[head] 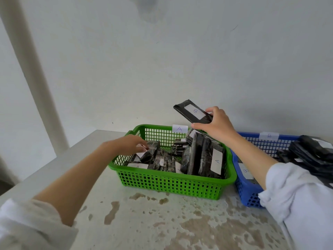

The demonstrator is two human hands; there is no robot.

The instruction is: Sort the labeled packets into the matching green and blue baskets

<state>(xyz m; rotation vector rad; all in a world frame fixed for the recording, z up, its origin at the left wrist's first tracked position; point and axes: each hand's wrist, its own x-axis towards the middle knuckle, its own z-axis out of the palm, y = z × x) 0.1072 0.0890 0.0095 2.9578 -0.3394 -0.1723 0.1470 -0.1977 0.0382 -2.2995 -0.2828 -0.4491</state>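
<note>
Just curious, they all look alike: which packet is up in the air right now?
The black packet labelled B, held by the right hand above the green basket; every other packet sits inside a basket.

Open tabletop before green basket; packets crowd its inside; blue basket just beside, right; wall close behind.

This is a plain workroom or back room set up for sorting stock, with nothing domestic in it. The wall is bare off-white plaster with scuffs and grey smudges, and a pale post runs up it on the left. The table is worn, its pale coating flaked into brown patches. On it stand a green basket and a blue basket of cheap plastic mesh, bearing a handwritten A tag and B tag, both filled with black packets with matching paper labels.
</note>
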